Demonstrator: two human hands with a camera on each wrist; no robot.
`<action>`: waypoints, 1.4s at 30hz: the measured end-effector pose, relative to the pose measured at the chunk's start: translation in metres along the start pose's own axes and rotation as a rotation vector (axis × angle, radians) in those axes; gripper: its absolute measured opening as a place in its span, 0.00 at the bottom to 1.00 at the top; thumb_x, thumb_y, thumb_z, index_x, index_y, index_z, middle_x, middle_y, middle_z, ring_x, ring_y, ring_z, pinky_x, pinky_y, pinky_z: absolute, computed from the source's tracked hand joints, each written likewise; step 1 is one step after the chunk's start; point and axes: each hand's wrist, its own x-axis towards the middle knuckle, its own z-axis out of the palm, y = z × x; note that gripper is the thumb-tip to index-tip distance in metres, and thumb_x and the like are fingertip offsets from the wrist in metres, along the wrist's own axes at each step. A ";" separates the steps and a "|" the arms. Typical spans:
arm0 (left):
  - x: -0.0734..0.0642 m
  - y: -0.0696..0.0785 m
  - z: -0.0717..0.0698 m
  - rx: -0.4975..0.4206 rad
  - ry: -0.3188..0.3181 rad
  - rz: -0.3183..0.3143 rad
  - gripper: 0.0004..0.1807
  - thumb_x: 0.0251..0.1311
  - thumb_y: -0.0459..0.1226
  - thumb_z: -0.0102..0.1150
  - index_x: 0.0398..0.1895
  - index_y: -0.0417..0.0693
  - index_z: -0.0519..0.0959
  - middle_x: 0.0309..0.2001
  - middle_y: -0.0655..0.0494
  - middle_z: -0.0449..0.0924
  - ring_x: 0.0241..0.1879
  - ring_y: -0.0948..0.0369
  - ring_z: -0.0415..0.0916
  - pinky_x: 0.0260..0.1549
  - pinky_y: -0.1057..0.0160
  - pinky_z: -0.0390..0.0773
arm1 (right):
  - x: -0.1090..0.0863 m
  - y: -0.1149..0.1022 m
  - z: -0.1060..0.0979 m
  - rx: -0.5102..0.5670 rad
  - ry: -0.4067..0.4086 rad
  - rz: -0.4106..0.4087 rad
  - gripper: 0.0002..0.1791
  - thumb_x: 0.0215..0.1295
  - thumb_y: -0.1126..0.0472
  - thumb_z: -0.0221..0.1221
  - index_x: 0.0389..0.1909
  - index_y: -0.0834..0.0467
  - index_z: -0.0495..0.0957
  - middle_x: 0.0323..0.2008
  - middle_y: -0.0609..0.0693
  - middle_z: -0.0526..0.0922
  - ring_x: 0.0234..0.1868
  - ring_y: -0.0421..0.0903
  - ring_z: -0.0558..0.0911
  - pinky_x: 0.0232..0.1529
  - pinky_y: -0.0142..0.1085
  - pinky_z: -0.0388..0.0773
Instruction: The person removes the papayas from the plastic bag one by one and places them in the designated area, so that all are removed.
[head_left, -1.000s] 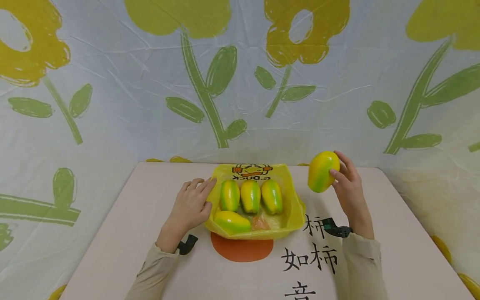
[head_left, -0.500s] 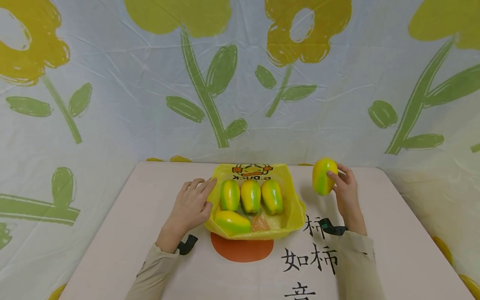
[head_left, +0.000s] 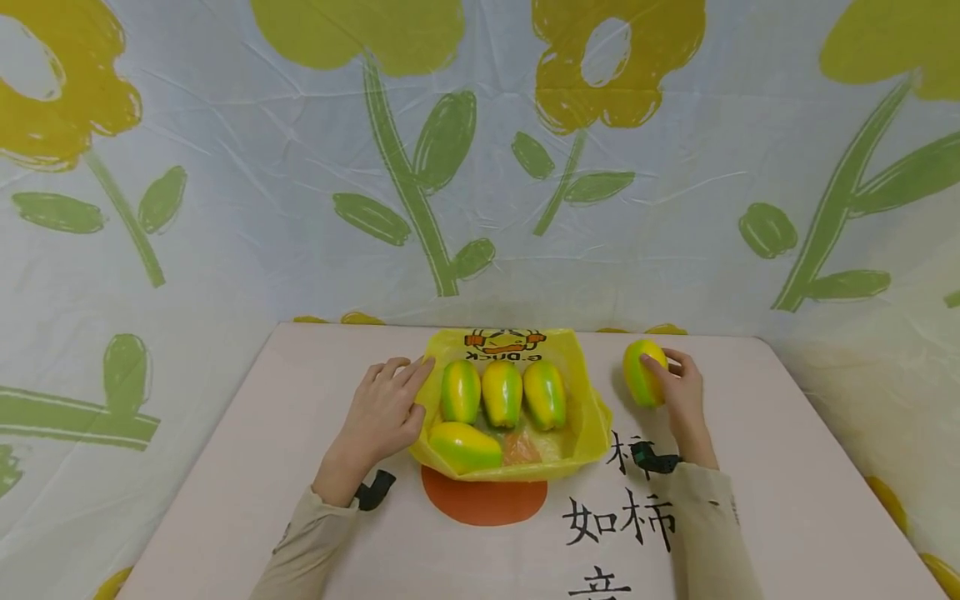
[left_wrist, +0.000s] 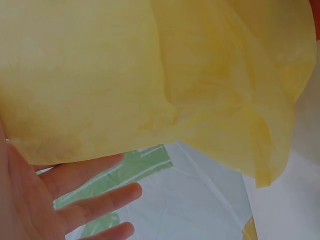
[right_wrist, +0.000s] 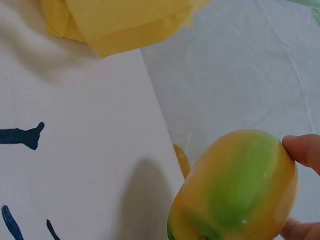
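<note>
My right hand [head_left: 684, 392] grips a yellow-green papaya [head_left: 643, 373] low over the table, to the right of a yellow plastic bag. In the right wrist view, fingertips press the side of this papaya [right_wrist: 235, 190], and its shadow falls on the tabletop. The bag [head_left: 587, 417] is spread wide with a duck print on its far side. Inside, three papayas [head_left: 502, 393] stand in a row and another papaya [head_left: 467, 446] lies across the near left. My left hand [head_left: 384, 408] rests against the bag's left rim, fingers extended; in the left wrist view, the bag [left_wrist: 100, 80] partly hides them.
The pale table [head_left: 300, 433] bears black characters [head_left: 622, 517] and an orange-red printed patch [head_left: 486, 502]. A flower-patterned cloth [head_left: 300, 167] rises behind its back edge and at both sides. Dark camera mounts [head_left: 375, 490] sit at the wrists.
My right hand has lowered the papaya toward the table, just right of the bag. The left hand and the bag with its papayas have stayed put.
</note>
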 end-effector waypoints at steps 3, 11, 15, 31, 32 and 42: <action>0.000 0.001 0.000 0.000 -0.001 0.003 0.30 0.55 0.34 0.48 0.66 0.42 0.74 0.61 0.45 0.77 0.57 0.45 0.72 0.56 0.44 0.70 | 0.001 0.004 0.002 -0.036 0.004 0.004 0.40 0.68 0.42 0.57 0.74 0.58 0.58 0.68 0.64 0.61 0.61 0.56 0.66 0.65 0.49 0.68; 0.000 0.002 -0.002 -0.003 -0.002 0.000 0.30 0.56 0.34 0.48 0.66 0.42 0.74 0.60 0.45 0.78 0.57 0.45 0.72 0.56 0.44 0.70 | 0.005 0.013 0.003 -0.114 0.004 0.020 0.44 0.67 0.38 0.56 0.75 0.59 0.57 0.68 0.66 0.61 0.64 0.61 0.64 0.67 0.53 0.65; 0.001 0.002 -0.002 -0.005 0.004 0.004 0.30 0.56 0.34 0.47 0.65 0.42 0.75 0.60 0.46 0.78 0.57 0.45 0.72 0.56 0.44 0.70 | 0.006 0.014 0.003 -0.154 -0.023 0.020 0.45 0.67 0.36 0.54 0.75 0.60 0.56 0.68 0.67 0.60 0.64 0.62 0.63 0.66 0.54 0.65; 0.000 0.002 -0.001 0.004 -0.002 0.003 0.30 0.56 0.34 0.49 0.65 0.42 0.74 0.61 0.46 0.78 0.57 0.45 0.72 0.57 0.44 0.70 | 0.000 0.001 -0.025 -0.382 -0.425 -0.120 0.59 0.54 0.61 0.69 0.78 0.66 0.38 0.69 0.77 0.51 0.65 0.72 0.60 0.64 0.66 0.59; 0.000 0.002 -0.001 0.005 0.000 0.005 0.30 0.56 0.34 0.50 0.65 0.42 0.74 0.61 0.46 0.78 0.57 0.45 0.72 0.57 0.44 0.70 | 0.000 0.002 -0.026 -0.378 -0.428 -0.126 0.59 0.54 0.62 0.69 0.78 0.66 0.38 0.69 0.77 0.52 0.65 0.72 0.60 0.64 0.66 0.59; 0.000 0.002 -0.003 0.010 0.002 0.007 0.30 0.55 0.34 0.51 0.65 0.42 0.75 0.60 0.47 0.79 0.57 0.45 0.72 0.56 0.44 0.70 | 0.006 0.009 -0.019 -0.327 -0.399 -0.144 0.60 0.52 0.67 0.67 0.79 0.62 0.37 0.71 0.75 0.51 0.65 0.71 0.60 0.64 0.66 0.60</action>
